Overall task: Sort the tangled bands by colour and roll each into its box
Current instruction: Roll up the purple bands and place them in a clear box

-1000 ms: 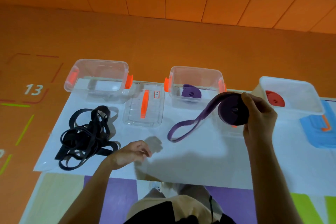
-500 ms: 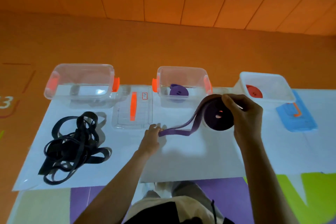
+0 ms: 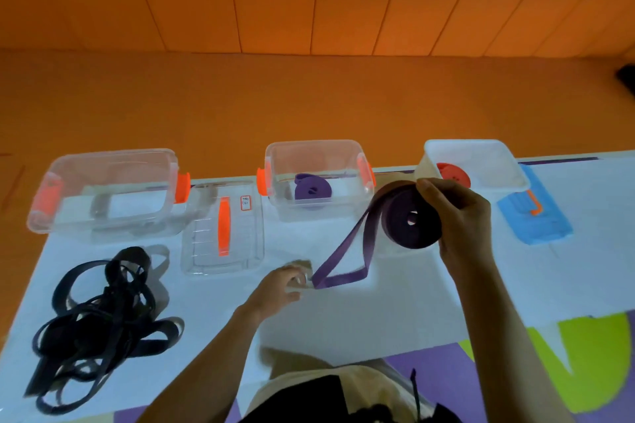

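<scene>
Head view of band sorting on a white sheet [image 3: 378, 302] spread over coloured floor mats. The right hand [image 3: 460, 216] grips a partly rolled purple band [image 3: 402, 233], thumb over the top of the coil and fingers curled round its far side, holding it raised in front of the boxes. From the coil a loose doubled tail [image 3: 343, 247] runs down and to the left to the sheet, where the left hand [image 3: 278, 288] pinches its folded end; the fingertips are blurred. Behind the tail stands the middle clear box [image 3: 316, 154] with orange latches, which contains a rolled purple band [image 3: 312, 189]. At right, a white box [image 3: 481, 154] contains a rolled red band [image 3: 453, 174], with a blue lid [image 3: 536, 216] lying just beside it. At left stands a second clear box [image 3: 113, 161]; a clear lid [image 3: 206, 237] with an orange handle lies between the two clear boxes. The tangled black bands [image 3: 103, 319] lie in a heap on the sheet near the left box, apart from both hands.
</scene>
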`<act>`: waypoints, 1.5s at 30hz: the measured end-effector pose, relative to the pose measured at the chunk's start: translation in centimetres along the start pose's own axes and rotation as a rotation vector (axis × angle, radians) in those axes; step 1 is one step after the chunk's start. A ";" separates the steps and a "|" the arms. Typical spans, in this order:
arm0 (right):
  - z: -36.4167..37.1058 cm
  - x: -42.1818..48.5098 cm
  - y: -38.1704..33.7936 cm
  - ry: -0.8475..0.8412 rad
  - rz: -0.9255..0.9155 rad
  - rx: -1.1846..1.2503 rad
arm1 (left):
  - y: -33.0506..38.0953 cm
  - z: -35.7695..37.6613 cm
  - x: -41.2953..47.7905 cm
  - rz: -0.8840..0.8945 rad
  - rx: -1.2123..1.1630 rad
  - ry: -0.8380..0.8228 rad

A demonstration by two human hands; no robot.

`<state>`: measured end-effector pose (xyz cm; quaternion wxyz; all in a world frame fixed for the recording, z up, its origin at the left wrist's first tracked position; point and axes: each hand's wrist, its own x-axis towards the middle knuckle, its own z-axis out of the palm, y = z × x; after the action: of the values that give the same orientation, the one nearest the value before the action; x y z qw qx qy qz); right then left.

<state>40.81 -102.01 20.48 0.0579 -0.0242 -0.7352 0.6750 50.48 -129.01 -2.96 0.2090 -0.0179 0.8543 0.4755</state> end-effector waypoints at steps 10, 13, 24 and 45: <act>-0.7 2.4 0.7 -0.038 0.024 -0.011 | 2.4 2.4 3.6 -0.038 -0.106 -0.021; -0.9 3.0 0.9 -0.047 0.030 -0.009 | 2.2 2.7 4.1 -0.054 -0.077 -0.027; -2.3 5.5 2.6 0.056 0.084 0.058 | -0.6 -1.1 1.2 -0.216 -0.164 0.352; 3.2 0.8 1.7 -0.150 -0.195 -0.198 | -5.6 -10.2 -11.1 -0.414 -0.106 0.120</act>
<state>39.60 -104.95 18.56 0.0655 0.0923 -0.7991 0.5904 58.48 -142.30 1.33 0.2497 -0.2320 0.8171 0.4649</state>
